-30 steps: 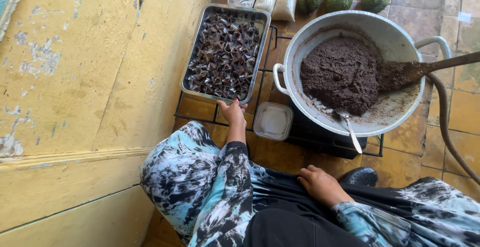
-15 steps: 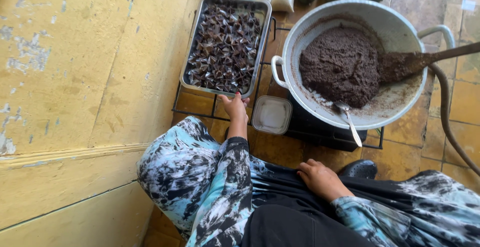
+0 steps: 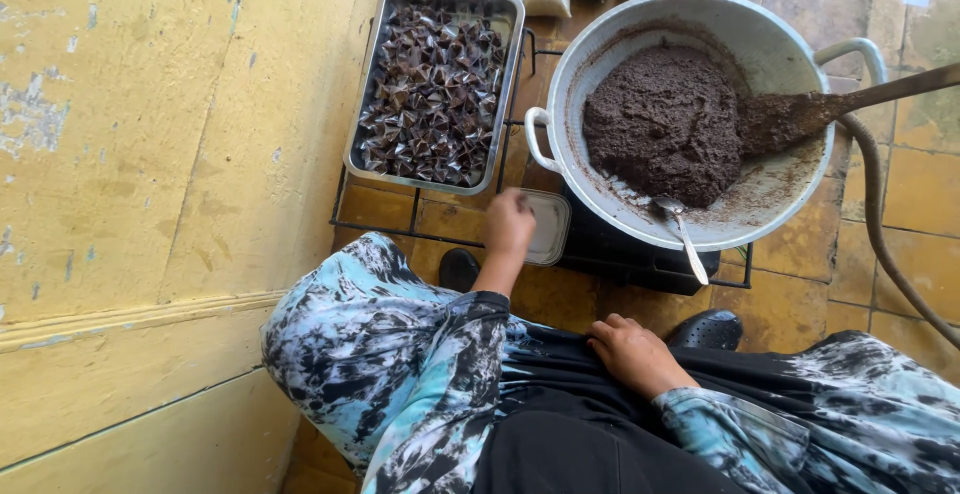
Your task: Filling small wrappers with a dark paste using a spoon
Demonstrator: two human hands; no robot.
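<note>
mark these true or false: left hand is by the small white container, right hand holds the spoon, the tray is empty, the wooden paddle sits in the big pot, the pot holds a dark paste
1. The left hand is by the small white container. True; it overlaps the container's edge, though contact is unclear.
2. The right hand holds the metal spoon. False; it rests on the lap, and the spoon leans alone on the pot rim.
3. The metal tray is empty. False; it is full of small dark folded pieces.
4. The wooden paddle sits in the big pot. True.
5. The pot holds a dark paste. True.
</note>
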